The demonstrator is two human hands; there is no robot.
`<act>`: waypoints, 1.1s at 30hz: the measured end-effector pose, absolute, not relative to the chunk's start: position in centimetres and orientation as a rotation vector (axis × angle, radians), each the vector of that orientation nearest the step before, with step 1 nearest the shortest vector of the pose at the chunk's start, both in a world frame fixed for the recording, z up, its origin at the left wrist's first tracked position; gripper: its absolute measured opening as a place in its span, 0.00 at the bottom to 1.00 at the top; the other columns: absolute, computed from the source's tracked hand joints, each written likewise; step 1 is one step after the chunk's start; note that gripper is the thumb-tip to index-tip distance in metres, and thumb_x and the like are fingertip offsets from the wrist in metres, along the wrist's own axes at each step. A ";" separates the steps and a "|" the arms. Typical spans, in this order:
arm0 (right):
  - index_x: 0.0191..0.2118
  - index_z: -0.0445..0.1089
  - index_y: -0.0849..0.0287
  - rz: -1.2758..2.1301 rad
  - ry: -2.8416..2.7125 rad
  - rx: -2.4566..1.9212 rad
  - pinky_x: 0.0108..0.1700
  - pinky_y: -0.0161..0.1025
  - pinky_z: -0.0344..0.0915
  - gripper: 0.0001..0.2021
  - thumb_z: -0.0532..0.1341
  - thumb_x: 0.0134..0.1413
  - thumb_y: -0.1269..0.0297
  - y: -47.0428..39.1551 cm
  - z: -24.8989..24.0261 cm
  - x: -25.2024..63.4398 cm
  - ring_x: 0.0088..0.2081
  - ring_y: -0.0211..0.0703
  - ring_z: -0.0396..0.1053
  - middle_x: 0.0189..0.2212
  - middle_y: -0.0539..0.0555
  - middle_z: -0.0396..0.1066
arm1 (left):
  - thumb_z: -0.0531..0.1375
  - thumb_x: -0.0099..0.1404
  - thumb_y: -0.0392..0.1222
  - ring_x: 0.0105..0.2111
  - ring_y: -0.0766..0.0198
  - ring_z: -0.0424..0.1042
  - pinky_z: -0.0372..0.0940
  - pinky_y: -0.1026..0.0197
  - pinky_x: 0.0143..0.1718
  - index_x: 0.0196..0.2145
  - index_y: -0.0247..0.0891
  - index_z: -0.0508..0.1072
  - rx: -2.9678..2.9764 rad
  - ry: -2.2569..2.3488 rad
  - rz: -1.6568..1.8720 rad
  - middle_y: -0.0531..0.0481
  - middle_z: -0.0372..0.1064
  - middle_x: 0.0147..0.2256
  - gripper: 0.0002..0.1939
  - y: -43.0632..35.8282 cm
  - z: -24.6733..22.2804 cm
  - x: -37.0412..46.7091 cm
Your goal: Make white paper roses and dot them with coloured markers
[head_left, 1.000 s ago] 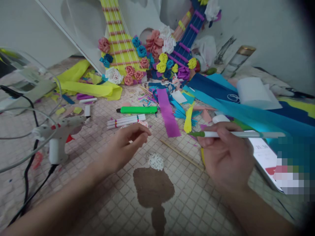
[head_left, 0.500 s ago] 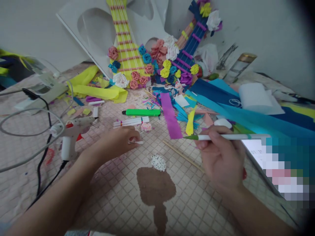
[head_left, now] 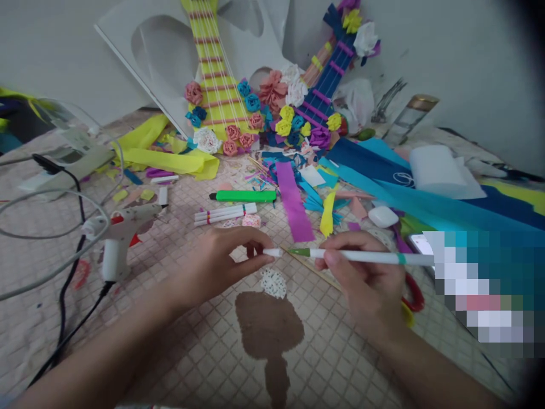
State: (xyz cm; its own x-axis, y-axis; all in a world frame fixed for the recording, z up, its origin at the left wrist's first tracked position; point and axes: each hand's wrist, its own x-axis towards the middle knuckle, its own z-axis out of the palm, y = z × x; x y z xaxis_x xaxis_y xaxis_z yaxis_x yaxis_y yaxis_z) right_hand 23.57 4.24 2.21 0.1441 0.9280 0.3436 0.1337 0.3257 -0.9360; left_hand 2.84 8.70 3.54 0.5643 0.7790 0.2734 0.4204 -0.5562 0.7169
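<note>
My left hand (head_left: 227, 258) pinches a small white marker cap (head_left: 272, 252) between thumb and fingers. In my right hand (head_left: 361, 278) is a white felt-tip marker (head_left: 374, 257) with a green tip and a teal band, held level and pointing left. A small gap separates the green tip from the cap. Just below them lies a round white piece with dark specks (head_left: 273, 283), touching the top of a brown guitar-shaped cutout (head_left: 270, 324). A thin wooden stick (head_left: 313, 270) lies partly behind the marker and my right hand.
A glue gun (head_left: 117, 244) with cables stands at left. Beyond my hands lie a green cutter (head_left: 244, 196), several white markers (head_left: 225, 213) and a purple paper strip (head_left: 293, 201). Yellow (head_left: 208, 68) and blue (head_left: 326, 85) paper-flowered guitars lean at the back. A partly blurred phone (head_left: 421, 243) is at right.
My left hand has moved right and turned, bringing the cap into view. My right hand has shifted left and slightly down with the marker, so its tip now faces the cap closely.
</note>
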 end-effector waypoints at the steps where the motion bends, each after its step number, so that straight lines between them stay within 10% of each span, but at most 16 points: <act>1: 0.32 0.68 0.55 0.783 -1.331 -1.098 0.27 0.30 0.65 0.03 0.62 0.51 0.69 4.2 2.3 23.5 0.26 0.32 0.67 0.25 0.46 0.67 | 0.60 0.61 0.37 0.26 0.73 0.68 0.63 0.70 0.30 0.34 0.36 0.72 2.204 0.950 0.799 0.54 0.71 0.28 0.04 8.6 3.5 2.9; 22: 0.35 0.71 0.52 0.863 -1.499 -1.001 0.25 0.32 0.66 0.08 0.65 0.47 0.71 4.7 1.4 23.4 0.26 0.35 0.69 0.25 0.47 0.71 | 0.60 0.60 0.34 0.27 0.70 0.67 0.62 0.68 0.29 0.32 0.36 0.75 1.692 0.838 0.881 0.52 0.72 0.28 0.03 7.6 3.6 4.0; 26: 0.38 0.73 0.53 1.316 -1.433 -1.005 0.21 0.30 0.57 0.09 0.60 0.54 0.58 5.9 1.3 24.1 0.21 0.32 0.60 0.19 0.46 0.64 | 0.60 0.60 0.36 0.27 0.69 0.66 0.63 0.67 0.28 0.32 0.37 0.73 1.534 0.799 0.955 0.53 0.69 0.28 0.02 7.9 4.5 3.5; 29: 0.33 0.75 0.60 1.682 -1.489 -0.936 0.16 0.31 0.42 0.29 0.44 0.59 0.44 6.0 1.9 24.4 0.15 0.30 0.46 0.13 0.44 0.50 | 0.62 0.58 0.36 0.28 0.69 0.65 0.63 0.67 0.29 0.31 0.37 0.72 1.482 0.778 0.931 0.52 0.67 0.28 0.02 8.1 4.9 3.2; 33: 0.27 0.73 0.61 1.916 -1.471 -0.899 0.17 0.30 0.39 0.21 0.57 0.53 0.47 5.4 2.7 24.1 0.16 0.28 0.46 0.13 0.43 0.51 | 0.62 0.57 0.39 0.28 0.68 0.66 0.63 0.65 0.30 0.34 0.36 0.72 1.428 0.765 0.848 0.51 0.67 0.29 0.07 8.2 4.6 3.6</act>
State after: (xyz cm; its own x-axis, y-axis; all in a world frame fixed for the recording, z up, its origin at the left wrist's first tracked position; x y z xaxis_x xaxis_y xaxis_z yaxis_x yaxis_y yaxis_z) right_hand 24.12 5.43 2.74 -0.6207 0.7646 -0.1736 -0.0298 -0.2442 -0.9693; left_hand 3.58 8.22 4.64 0.5106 0.8584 0.0503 -0.0388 -0.0354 0.9986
